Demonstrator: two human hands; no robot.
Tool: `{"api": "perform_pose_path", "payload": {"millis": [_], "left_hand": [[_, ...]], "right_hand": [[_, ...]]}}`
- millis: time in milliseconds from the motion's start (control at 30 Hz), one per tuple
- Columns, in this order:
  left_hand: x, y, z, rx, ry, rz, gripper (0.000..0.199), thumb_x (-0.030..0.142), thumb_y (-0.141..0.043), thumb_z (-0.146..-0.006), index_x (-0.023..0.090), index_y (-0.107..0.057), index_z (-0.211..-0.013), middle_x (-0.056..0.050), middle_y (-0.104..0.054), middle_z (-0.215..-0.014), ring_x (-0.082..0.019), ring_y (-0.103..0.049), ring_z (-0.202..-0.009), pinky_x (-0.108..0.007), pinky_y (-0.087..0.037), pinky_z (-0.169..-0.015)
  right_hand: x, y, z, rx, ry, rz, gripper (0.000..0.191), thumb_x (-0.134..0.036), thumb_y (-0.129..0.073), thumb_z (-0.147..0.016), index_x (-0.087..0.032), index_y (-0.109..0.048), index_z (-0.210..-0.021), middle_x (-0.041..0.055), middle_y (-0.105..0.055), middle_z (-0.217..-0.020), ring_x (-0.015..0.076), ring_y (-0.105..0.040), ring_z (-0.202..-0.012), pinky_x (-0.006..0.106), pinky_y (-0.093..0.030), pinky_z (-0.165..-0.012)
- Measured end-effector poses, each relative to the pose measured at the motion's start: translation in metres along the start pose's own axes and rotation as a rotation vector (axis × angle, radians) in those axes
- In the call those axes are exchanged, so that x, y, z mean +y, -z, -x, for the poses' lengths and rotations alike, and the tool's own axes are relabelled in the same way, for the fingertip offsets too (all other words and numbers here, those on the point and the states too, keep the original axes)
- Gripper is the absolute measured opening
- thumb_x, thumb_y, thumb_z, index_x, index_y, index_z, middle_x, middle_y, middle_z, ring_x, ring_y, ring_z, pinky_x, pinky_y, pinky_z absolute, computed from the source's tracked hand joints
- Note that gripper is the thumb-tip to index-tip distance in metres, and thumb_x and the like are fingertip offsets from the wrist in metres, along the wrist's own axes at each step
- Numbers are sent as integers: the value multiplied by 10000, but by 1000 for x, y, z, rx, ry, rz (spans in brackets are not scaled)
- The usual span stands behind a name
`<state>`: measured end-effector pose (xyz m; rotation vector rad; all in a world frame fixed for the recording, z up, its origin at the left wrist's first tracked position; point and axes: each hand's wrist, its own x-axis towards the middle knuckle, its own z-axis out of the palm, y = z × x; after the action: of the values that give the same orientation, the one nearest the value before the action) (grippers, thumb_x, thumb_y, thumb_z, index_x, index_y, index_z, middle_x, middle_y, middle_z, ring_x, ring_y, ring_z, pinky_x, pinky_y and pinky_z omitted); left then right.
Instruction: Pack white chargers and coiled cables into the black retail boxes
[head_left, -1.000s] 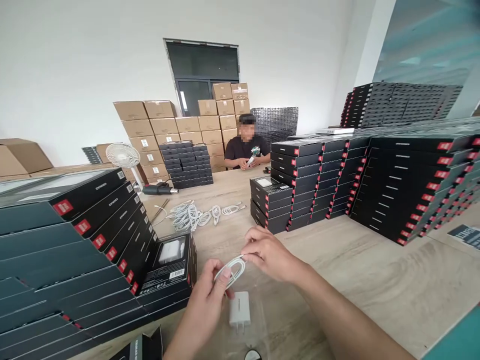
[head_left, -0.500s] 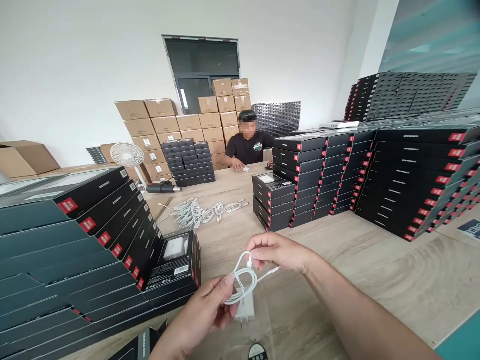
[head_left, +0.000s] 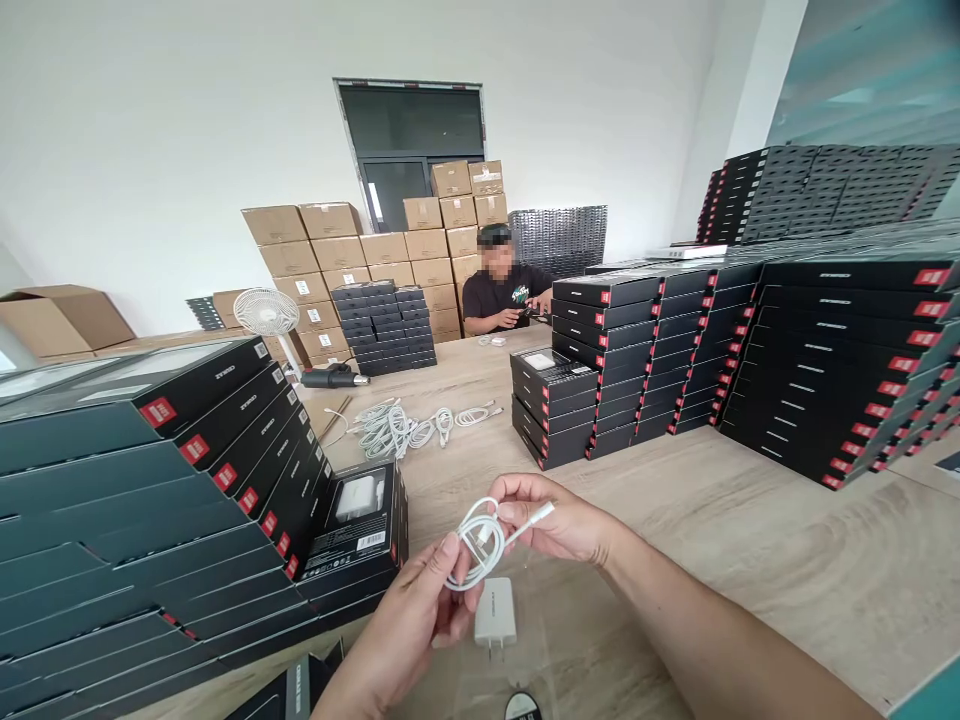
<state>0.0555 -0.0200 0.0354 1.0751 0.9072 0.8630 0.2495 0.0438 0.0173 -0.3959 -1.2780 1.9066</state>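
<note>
Nearest, a white charger [head_left: 496, 609] lies on the wooden table [head_left: 750, 530], prongs toward the wearer; more of it shows than half a second ago, when the coil partly covered it. Just above it, the left hand [head_left: 431, 583] clamps the coiled white cable [head_left: 498, 549] between thumb and curled fingers at the coil's lower left. The right hand [head_left: 571, 525] has its thumb and fingertips together on the cable at the coil's upper right. What has changed is the ends: one plug [head_left: 484, 534], held up above the coil half a second ago, now lies across the loops, while the other plug [head_left: 541, 514], then lower, now points up and right in front of the right fingers. Judging by this, the ends are being arranged around the coil, with one still loose outside it. The coil itself sits between the two sets of fingertips, raised off the table. Farther off, to the left, a black box [head_left: 367, 535] shows a packed charger, and beyond it lies a heap of cables [head_left: 390, 428]. Across the table, a co-worker [head_left: 495, 295] now handles something dark, too small to name.
</note>
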Motion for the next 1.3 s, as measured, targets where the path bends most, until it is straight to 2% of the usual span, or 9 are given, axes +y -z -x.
{"api": "perform_pose_path", "payload": {"millis": [200, 333, 467, 667, 833, 933, 1100, 1200, 1300], "left_hand": [[-4, -5, -3, 121, -38, 41, 529, 696, -645, -756, 177, -565, -821, 19, -580, -624, -66, -401, -454, -210, -213, -448], [-5, -3, -2, 127, -36, 29, 531, 681, -604, -801, 173, -606, -956, 16, -578, -663, -73, -407, -498, -207, -238, -470], [-3, -1, -4, 115, -124, -105, 476, 590, -653, -814, 179, -595, -1047, 36, -551, -660, -78, -415, -513, -203, -281, -492], [-4, 0, -11, 256, -250, -276, 439, 591, -564, -870, 183, -605, -1027, 28, -560, -661, -102, -456, -521, -214, -335, -492], [2, 2, -8, 314, -302, -464, 303, 476, -611, -832, 185, -653, -907, -13, -622, -750, -158, -530, -663, -240, -434, -567], [6, 0, -6, 296, -300, -478, 250, 398, -567, -826, 194, -665, -935, -22, -641, -790, -192, -567, -749, -259, -471, -608], [3, 0, -7, 368, -286, -619, 266, 441, -584, -835, 192, -674, -850, -1, -622, -665, -170, -548, -622, -250, -423, -561], [1, 3, -9, 396, -300, -625, 251, 418, -605, -808, 185, -673, -746, -1, -631, -648, -174, -566, -637, -248, -433, -575], [2, 4, -9, 417, -304, -611, 230, 395, -616, -787, 180, -680, -734, 4, -660, -676, -173, -582, -659, -247, -447, -604]], "right_hand": [[11, -2, -8, 154, 143, 162, 334, -407, -870, -697, -153, -665, -766, -12, -673, -696, 111, -602, -654, 250, -437, -676], [13, -6, -10, 170, 178, 250, 346, -437, -869, -678, -153, -688, -757, -7, -689, -699, 130, -616, -679, 275, -459, -722], [12, -13, -10, 198, 197, 242, 328, -438, -867, -673, -159, -722, -769, 3, -710, -732, 138, -625, -695, 290, -480, -741], [8, -23, -2, 128, 200, 208, 318, -426, -824, -733, -177, -746, -914, 21, -733, -825, 151, -637, -764, 300, -484, -780], [11, -37, -3, 307, 242, 399, 248, -412, -747, -807, -171, -742, -865, 27, -721, -787, 165, -640, -728, 295, -493, -719], [18, -43, -5, 311, 235, 478, 241, -400, -686, -847, -175, -755, -898, 38, -719, -796, 177, -642, -723, 300, -506, -700], [26, -47, -6, 528, 286, 541, 225, -323, -746, -762, -206, -722, -952, 32, -726, -818, 197, -662, -737, 315, -539, -699], [27, -50, -4, 552, 360, 710, 91, -285, -722, -791, -219, -731, -852, 44, -743, -842, 201, -671, -749, 321, -533, -713], [25, -53, -2, 544, 433, 845, 76, -264, -685, -834, -230, -750, -852, 49, -744, -847, 200, -670, -771, 319, -514, -719]]}}
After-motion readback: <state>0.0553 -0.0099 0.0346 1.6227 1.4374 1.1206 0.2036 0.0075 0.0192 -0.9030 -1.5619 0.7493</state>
